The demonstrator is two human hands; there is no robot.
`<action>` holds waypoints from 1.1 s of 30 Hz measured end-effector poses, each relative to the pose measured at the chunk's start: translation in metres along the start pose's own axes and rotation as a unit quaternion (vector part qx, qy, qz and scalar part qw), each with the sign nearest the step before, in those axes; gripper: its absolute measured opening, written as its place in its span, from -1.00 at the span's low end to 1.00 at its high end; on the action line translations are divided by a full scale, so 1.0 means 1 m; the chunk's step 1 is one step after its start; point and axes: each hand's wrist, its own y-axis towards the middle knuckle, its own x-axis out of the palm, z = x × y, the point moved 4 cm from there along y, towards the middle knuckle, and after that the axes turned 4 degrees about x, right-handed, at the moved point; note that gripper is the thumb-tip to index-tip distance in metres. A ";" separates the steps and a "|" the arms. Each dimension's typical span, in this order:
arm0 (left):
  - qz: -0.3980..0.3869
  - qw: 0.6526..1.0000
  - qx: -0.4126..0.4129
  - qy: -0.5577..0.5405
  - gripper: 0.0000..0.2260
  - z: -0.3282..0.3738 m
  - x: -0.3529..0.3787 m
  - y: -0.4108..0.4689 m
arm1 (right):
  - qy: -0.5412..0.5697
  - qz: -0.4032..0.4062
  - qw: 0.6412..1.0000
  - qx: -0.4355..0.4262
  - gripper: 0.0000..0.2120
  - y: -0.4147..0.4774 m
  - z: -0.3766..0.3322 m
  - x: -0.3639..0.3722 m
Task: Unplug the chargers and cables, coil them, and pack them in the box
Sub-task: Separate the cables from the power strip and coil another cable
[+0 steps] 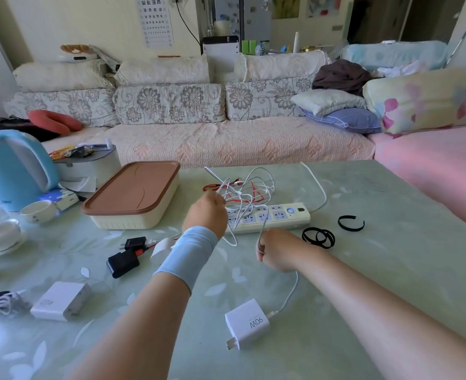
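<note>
as hands [207,212] [278,250] grip it, cable [264,224] spans between them.

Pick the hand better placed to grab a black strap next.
Likely right. The right hand lies close beside the black straps, though it holds a white cable. The left hand is farther off, gripping strands of the cable tangle over the power strip.

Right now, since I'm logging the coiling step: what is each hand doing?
Left hand: closed, gripping the tangled white cables.
Right hand: closed, pinching the white cable that runs to the 90W charger.
</note>
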 end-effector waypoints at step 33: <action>-0.435 0.844 -0.050 -0.311 -0.68 0.027 -0.012 -0.051 | 0.177 0.250 0.948 -0.084 -0.43 -0.032 0.016 -0.050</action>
